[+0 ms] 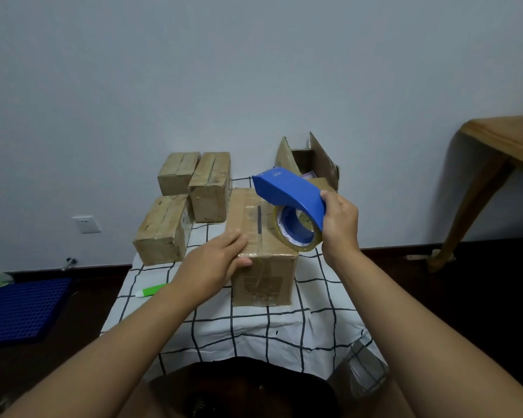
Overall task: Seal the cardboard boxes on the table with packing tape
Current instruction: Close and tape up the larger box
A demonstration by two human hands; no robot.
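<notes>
The right hand [340, 224] has its grip clamped on the blue plastic tape dispenser [287, 193], fingers curled round its rear end, with the clear packing tape roll [296, 229] hanging under the blue shell just left of the palm. The dispenser's long axis runs from the hand up and away to the left, its nose pointing over the far part of the closed brown cardboard box [263, 245] below it. The left hand [221, 260] rests on that box's near left top edge, fingers straight, thumb on the front face. The box's long axis runs away from the person, along its taped top seam. It stands on the white black-checked cloth surface [254, 327]. Three smaller sealed cardboard boxes [163, 230] sit to the left, an open-flapped cardboard box [311, 158] behind.
</notes>
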